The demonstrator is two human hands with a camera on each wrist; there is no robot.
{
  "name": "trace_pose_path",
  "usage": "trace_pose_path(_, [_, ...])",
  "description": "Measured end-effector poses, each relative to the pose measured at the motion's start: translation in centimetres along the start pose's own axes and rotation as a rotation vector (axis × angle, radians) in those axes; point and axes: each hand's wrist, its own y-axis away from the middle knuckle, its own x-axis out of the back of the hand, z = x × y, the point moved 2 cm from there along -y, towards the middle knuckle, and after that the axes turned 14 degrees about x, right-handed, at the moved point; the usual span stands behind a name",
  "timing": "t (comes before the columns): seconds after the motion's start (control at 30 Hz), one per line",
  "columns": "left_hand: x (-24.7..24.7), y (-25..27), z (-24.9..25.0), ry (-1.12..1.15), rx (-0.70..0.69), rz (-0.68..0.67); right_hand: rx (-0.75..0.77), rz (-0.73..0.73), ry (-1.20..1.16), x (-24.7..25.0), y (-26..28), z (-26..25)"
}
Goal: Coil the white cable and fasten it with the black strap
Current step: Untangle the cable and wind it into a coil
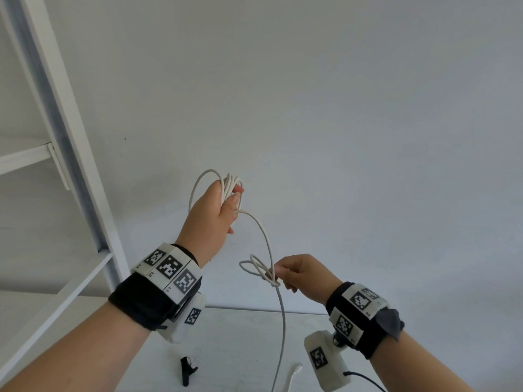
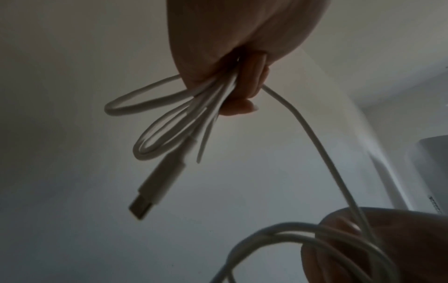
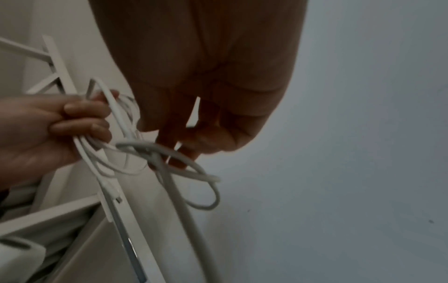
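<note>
At the far left stands a white shelf (image 1: 85, 171), well apart from the work. My left hand (image 1: 213, 213) is raised, its grip clenched round a bundle of loops of the cable (image 1: 267, 244); several turns are gathered there, and in the left wrist view the plug (image 2: 155, 189) hangs free below my fist. So the coil is begun, I judge, perhaps a good part made, but not finished.

From that fist a single run of cable arcs down and to the right to my right hand (image 1: 300, 274), held lower. There my fingers (image 1: 278, 271) pinch the cable at a small tangle of loops (image 1: 256, 268) that looks like a snarl or loose knot, which I judge I must clear before I can wind on. Below my right hand the cable drops to the table (image 1: 243, 335), where more slack lies and its other end (image 1: 295, 370) rests.

The strap (image 1: 186, 370) lies on the table below my left wrist, untouched, well apart from both hands. Still to do, as I see it: free the snarl, wind up the slack, then fetch the strap and close it round the coil
</note>
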Motion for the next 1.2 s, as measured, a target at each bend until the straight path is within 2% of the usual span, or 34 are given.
trace_pose_path(0.1, [0.2, -0.1, 0.1, 0.001, -0.021, 0.015, -0.063, -0.085, 0.028, -0.1, 0.2, -0.2])
trace_pose_path(0.2, [0.7, -0.3, 0.4, 0.050, -0.038, 0.064, -0.185, 0.000, 0.079, 0.1, 0.3, 1.2])
trace_pose_path(0.3, [1.3, -0.8, 0.6, 0.110, -0.034, 0.120, -0.430, 0.176, 0.020, 0.9, 1.2, 4.0])
trace_pose_path(0.37, [1.4, -0.8, 0.4, 0.101, -0.033, 0.135, -0.545, 0.337, -0.219, 1.2, 2.0, 5.5])
trace_pose_path(0.5, [1.6, -1.0, -0.8, 0.121, 0.016, 0.240, -0.654, 0.703, -0.789, 2.2, 3.3, 6.8])
trace_pose_path(0.57, [2.7, -1.6, -1.2, 0.159, 0.048, 0.282, -0.679, 0.870, -0.857, 2.9, 4.4, 8.1])
trace_pose_path(0.73, [5.0, -2.5, -1.6, 0.194, 0.047, 0.352, -0.800, 1.090, -0.697, 5.0, 7.4, 11.2])
trace_pose_path(0.8, [6.2, -2.9, -1.8, 0.273, 0.089, 0.407, -0.902, 1.036, -0.410, 7.0, 9.6, 12.4])
trace_pose_path(0.83, [7.4, -3.0, -1.7, 0.359, 0.118, 0.448, -0.931, 1.060, -0.322, 8.3, 11.3, 12.8])
trace_pose_path(0.9, [10.3, -3.6, -1.7, 0.466, 0.138, 0.529, -0.993, 0.943, 0.021, 9.9, 14.4, 14.3])
trace_pose_path(0.97, [11.7, -4.0, -1.5, 0.326, 0.116, 0.546, -1.014, 0.788, 0.306, 11.2, 16.3, 15.6])
trace_pose_path(1.0, [11.5, -4.1, -1.5, 0.250, 0.093, 0.520, -1.039, 0.782, 0.326, 11.3, 16.6, 16.0])
trace_pose_path(1.03, [10.9, -4.1, -1.5, 0.221, 0.075, 0.483, -1.046, 0.906, 0.182, 11.2, 16.4, 16.4])
trace_pose_path(1.07, [10.1, -4.1, -1.2, 0.222, 0.065, 0.443, -1.023, 1.135, -0.154, 10.7, 15.7, 15.5])
trace_pose_path(1.1, [9.3, -4.1, -1.1, 0.225, 0.073, 0.407, -0.929, 1.239, -0.405, 10.5, 14.7, 14.9])
trace_pose_path(1.13, [8.7, -4.0, -0.8, 0.233, 0.094, 0.380, -0.884, 1.217, -0.468, 10.1, 14.3, 14.5])
trace_pose_path(1.2, [7.5, -3.6, -0.5, 0.238, 0.127, 0.326, -0.894, 1.151, -0.416, 9.8, 13.4, 14.8])
